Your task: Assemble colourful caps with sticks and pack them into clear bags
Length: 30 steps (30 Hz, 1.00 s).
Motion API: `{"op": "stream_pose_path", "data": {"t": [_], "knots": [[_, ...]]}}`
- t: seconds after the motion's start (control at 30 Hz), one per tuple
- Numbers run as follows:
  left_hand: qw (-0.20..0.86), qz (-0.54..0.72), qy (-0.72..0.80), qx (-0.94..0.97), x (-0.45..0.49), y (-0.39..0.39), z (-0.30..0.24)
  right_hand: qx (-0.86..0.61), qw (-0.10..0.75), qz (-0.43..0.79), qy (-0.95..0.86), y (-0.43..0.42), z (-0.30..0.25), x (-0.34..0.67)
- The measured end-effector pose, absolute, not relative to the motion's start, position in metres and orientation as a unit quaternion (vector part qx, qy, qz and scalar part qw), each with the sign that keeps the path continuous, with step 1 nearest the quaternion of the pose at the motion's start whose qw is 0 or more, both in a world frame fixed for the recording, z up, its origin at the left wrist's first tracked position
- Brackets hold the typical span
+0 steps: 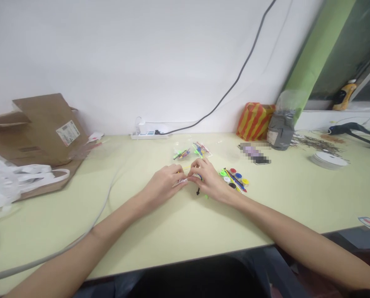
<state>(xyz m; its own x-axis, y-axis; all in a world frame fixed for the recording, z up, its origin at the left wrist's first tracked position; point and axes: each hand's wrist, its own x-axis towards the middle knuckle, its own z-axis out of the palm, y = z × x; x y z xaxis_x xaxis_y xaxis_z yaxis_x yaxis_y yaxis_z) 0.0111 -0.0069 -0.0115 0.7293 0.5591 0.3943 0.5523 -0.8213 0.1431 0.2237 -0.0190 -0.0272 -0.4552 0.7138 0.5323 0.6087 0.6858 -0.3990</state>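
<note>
My left hand [164, 182] and my right hand [208, 179] meet at the middle of the pale yellow-green table [172, 227]. Both pinch a small clear packet [185, 181] between their fingertips. A small black piece [198, 191] lies just under my right hand. To the right of my right hand lies a cluster of small coloured discs and sticks [234, 178]. Behind the hands rest two small clear bags of coloured sticks [191, 151].
A torn cardboard box [39, 132] and white strips [14, 178] sit at left. A grey cable [88, 227] crosses the table. A power strip [149, 132] is against the wall. A striped bag [253, 120], a grey pouch [279, 130] and a tape roll [329, 159] stand at right.
</note>
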Motion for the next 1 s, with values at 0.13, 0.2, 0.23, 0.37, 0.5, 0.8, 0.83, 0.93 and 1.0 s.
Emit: {"op": "stream_pose_path", "data": {"t": [0.13,0.2,0.23,0.37,0.5,0.8,0.83,0.93,1.0], "knots": [[0.027,0.176,0.288,0.941,0.009,-0.004,-0.015,-0.392,0.308,0.056,-0.865,-0.017,-0.028,0.227],[0.031,0.169,0.285,0.943,0.008,-0.002,-0.015,-0.396,0.306,0.055,-0.864,-0.017,-0.027,0.229],[0.032,0.167,0.281,0.945,0.007,-0.002,-0.015,-0.400,0.311,0.055,-0.860,-0.017,-0.025,0.230],[0.021,0.175,0.269,0.947,0.006,-0.001,-0.012,-0.415,0.337,0.043,-0.844,-0.015,-0.019,0.236],[0.002,0.177,0.292,0.940,0.005,0.001,-0.009,-0.427,0.333,0.033,-0.840,-0.014,-0.020,0.237],[0.005,0.188,0.329,0.926,0.004,0.006,-0.011,-0.397,0.248,0.058,-0.882,-0.001,-0.016,0.253],[-0.001,0.189,0.322,0.928,0.003,0.006,-0.011,-0.385,0.228,0.061,-0.892,0.001,-0.015,0.256],[-0.013,0.192,0.305,0.933,0.002,0.007,-0.012,-0.357,0.188,0.060,-0.913,0.006,-0.011,0.264],[-0.023,0.194,0.298,0.934,0.002,0.008,-0.013,-0.359,0.181,0.044,-0.914,0.009,-0.007,0.269]]}}
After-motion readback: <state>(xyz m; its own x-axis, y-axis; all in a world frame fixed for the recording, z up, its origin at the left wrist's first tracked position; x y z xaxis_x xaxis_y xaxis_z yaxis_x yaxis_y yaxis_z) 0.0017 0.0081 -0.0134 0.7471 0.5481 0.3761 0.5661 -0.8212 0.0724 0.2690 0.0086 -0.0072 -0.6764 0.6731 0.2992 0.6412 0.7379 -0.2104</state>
